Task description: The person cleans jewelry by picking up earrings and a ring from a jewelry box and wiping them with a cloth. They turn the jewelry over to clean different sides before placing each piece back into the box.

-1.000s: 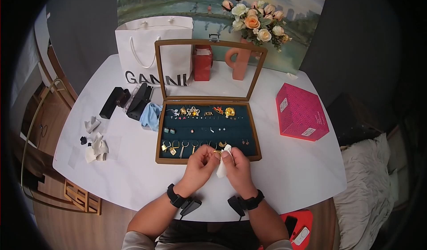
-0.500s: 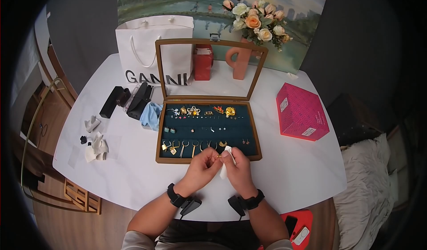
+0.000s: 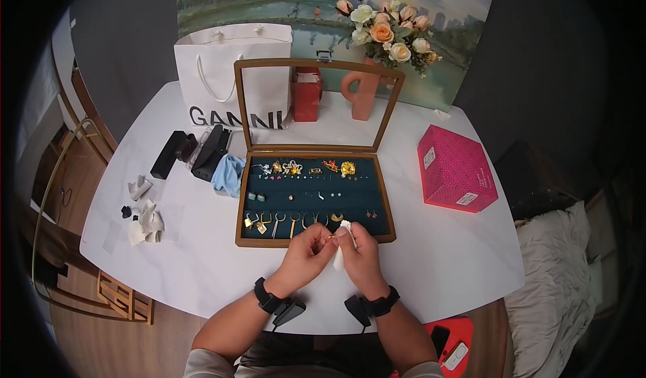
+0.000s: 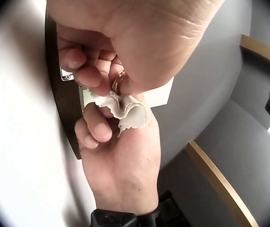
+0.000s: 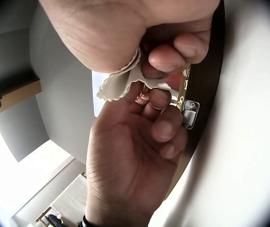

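Observation:
In the head view the left hand (image 3: 304, 255) pinches a small gold piece of jewelry (image 3: 330, 236) at the front edge of an open jewelry box (image 3: 269, 243). Beside it the right hand (image 3: 363, 260) grips a white cloth (image 3: 338, 262), its folds against the gold piece. The left wrist view shows the gold piece (image 4: 119, 81) between the left hand's fingers, with the scalloped cloth (image 4: 134, 116) touching it. Part of the piece is hidden by fingers and cloth. Rows of earrings and brooches (image 3: 293, 168) lie on the box's dark green lining.
Behind the box's raised glass lid stand a white paper bag (image 3: 195, 68), a red box (image 3: 306, 102) and a pink vase (image 3: 363, 98) of flowers. A magenta box (image 3: 457, 169) is at the right. Black cases (image 3: 212, 152), a blue cloth (image 3: 229, 175) and pale cloths (image 3: 147, 224) lie at the left.
Since a second ago the fingertips have shifted slightly, and the white cloth has tilted and moved a little to the right. Over the last half second the hands have hardly moved.

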